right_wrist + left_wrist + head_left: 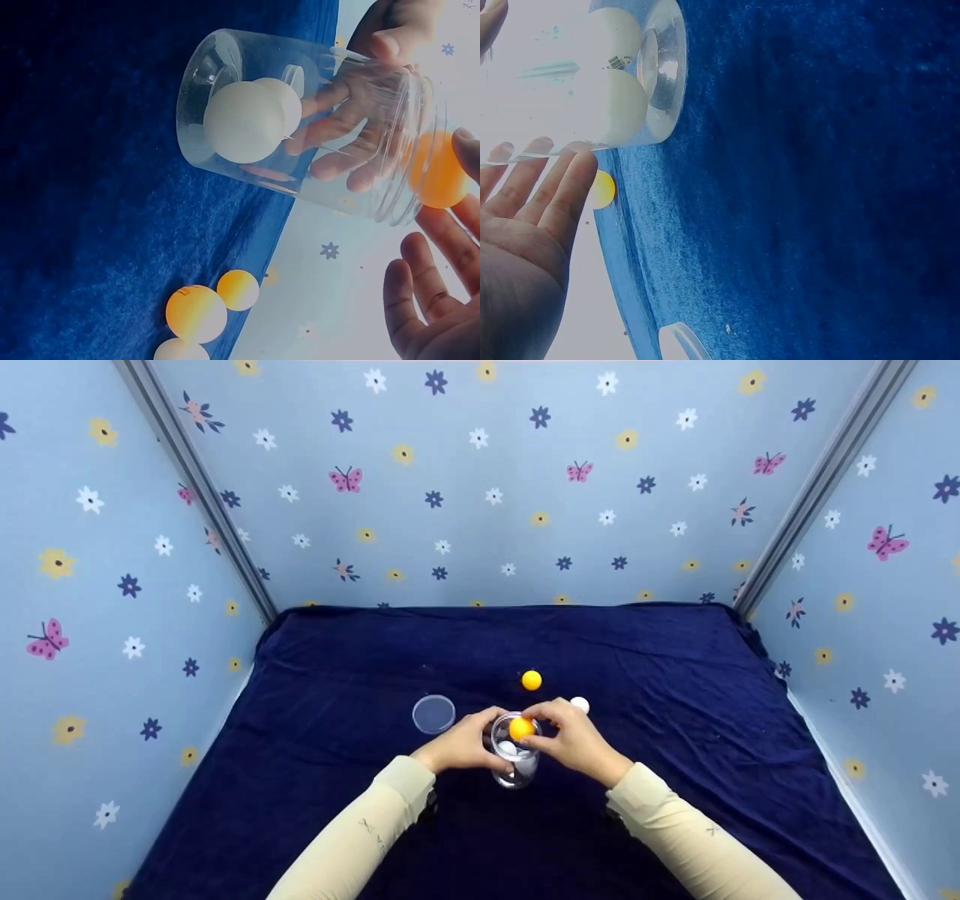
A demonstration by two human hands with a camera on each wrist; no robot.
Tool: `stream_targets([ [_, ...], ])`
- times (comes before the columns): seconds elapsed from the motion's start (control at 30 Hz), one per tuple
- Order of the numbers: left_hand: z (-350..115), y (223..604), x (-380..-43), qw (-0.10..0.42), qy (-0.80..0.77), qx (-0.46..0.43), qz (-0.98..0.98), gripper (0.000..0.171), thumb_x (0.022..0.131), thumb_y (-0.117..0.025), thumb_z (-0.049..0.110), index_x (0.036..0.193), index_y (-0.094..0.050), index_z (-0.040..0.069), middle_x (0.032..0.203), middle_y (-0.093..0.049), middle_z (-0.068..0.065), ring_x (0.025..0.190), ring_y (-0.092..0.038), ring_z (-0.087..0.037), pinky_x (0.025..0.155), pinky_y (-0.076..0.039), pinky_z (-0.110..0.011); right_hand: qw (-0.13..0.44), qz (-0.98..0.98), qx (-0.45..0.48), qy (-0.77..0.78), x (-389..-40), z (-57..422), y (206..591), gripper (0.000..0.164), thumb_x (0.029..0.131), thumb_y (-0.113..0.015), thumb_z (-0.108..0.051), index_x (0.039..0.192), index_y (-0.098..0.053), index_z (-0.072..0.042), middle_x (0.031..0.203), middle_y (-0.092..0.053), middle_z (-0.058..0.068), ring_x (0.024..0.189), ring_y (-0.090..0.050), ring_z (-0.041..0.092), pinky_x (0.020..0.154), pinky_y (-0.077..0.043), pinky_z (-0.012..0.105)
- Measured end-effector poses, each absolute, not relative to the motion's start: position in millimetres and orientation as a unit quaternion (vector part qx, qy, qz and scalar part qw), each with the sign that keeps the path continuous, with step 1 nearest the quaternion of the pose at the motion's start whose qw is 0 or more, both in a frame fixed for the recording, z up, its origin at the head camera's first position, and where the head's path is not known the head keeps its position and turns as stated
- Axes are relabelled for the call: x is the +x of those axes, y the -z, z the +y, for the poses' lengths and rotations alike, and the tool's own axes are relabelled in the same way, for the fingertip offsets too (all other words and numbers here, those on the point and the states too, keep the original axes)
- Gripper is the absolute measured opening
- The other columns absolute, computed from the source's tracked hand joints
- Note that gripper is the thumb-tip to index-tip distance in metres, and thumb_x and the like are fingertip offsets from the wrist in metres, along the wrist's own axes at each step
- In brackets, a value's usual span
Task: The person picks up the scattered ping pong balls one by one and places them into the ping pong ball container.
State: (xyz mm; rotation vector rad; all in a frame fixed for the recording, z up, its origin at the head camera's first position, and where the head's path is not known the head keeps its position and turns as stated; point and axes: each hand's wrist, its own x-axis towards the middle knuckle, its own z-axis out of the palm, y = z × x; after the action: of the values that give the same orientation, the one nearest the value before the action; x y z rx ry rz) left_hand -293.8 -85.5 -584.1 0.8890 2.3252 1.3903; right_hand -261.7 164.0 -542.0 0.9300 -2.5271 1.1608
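A clear screw-neck jar (322,180) stands upright close over the dark blue cloth, with the fingers and thumb of my left hand (469,744) wrapped around its upper part. Two white balls (244,124) lie at the bottom of the jar; the left wrist view shows them pressed close together. My right hand (574,741) pinches an orange ball (521,728) between thumb and fingers, right at the jar's open mouth. In the right wrist view this ball overlaps the threaded rim, while the lower fingers of that hand spread away from it.
A round clear lid (433,714) lies on the blue cloth (337,660) left of the jar. Beyond the hands are an orange ball (532,680), a white ball (579,705) and a second orange ball (196,313), mostly hidden behind the right hand in the head view. Flower-patterned walls enclose three sides.
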Motion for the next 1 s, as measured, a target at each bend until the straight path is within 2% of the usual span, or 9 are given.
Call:
stream_targets([
  [0.17,-85.7,583.1,-293.0,0.143,-0.486,0.312,0.804,0.078,0.074,-0.101,0.020,0.141,-0.062,0.010,0.130,-0.075,-0.006,0.117,-0.074,-0.023,0.104,-0.059,-0.039,0.098,-0.856,0.321,-0.393,-262.9,163.3,544.8,0.034,0.086,-0.093,-0.017,0.115,-0.081,-0.005,0.110,-0.082,0.009,0.096,-0.070,0.036,0.082,-0.058,0.036],
  [0.27,-85.7,583.1,-293.0,0.144,-0.490,0.313,0.801,0.078,0.074,-0.101,0.019,0.141,-0.062,0.010,0.130,-0.075,-0.007,0.118,-0.074,-0.025,0.105,-0.059,-0.043,0.108,-0.853,0.329,-0.391,-264.1,163.4,547.3,0.033,0.085,-0.093,-0.017,0.114,-0.082,-0.005,0.109,-0.082,0.009,0.095,-0.070,0.033,0.082,-0.056,0.032],
  [0.5,-85.8,583.1,-293.4,0.146,-0.494,0.312,0.799,0.078,0.075,-0.101,0.018,0.142,-0.061,0.009,0.132,-0.075,-0.007,0.118,-0.074,-0.023,0.106,-0.060,-0.044,0.118,-0.850,0.339,-0.385,-266.4,163.1,550.5,0.034,0.083,-0.094,-0.015,0.113,-0.082,-0.004,0.107,-0.083,0.009,0.096,-0.071,0.029,0.086,-0.057,0.038],
  [0.73,-85.9,583.2,-293.5,0.149,-0.495,0.309,0.798,0.077,0.075,-0.100,0.017,0.142,-0.061,0.010,0.132,-0.074,-0.006,0.118,-0.074,-0.022,0.105,-0.061,-0.042,0.118,-0.853,0.336,-0.381,-266.9,164.2,553.4,0.033,0.084,-0.094,-0.016,0.112,-0.083,-0.005,0.105,-0.083,0.007,0.091,-0.067,0.023,0.081,-0.054,0.031],
  [0.9,-85.8,584.1,-293.7,0.144,-0.492,0.310,0.801,0.077,0.074,-0.100,0.018,0.140,-0.062,0.010,0.130,-0.076,-0.005,0.116,-0.073,-0.019,0.105,-0.059,-0.041,0.117,-0.852,0.336,-0.386,-266.3,163.8,553.2,0.031,0.084,-0.094,-0.017,0.111,-0.083,-0.006,0.105,-0.083,0.008,0.092,-0.070,0.033,0.083,-0.056,0.033],
  [1.0,-85.7,584.7,-294.0,0.139,-0.485,0.312,0.805,0.077,0.074,-0.101,0.018,0.141,-0.062,0.010,0.130,-0.076,-0.004,0.115,-0.073,-0.017,0.104,-0.058,-0.037,0.113,-0.850,0.337,-0.388,-265.8,163.4,552.7,0.029,0.084,-0.094,-0.017,0.109,-0.083,-0.006,0.105,-0.083,0.008,0.094,-0.070,0.037,0.085,-0.057,0.036],
])
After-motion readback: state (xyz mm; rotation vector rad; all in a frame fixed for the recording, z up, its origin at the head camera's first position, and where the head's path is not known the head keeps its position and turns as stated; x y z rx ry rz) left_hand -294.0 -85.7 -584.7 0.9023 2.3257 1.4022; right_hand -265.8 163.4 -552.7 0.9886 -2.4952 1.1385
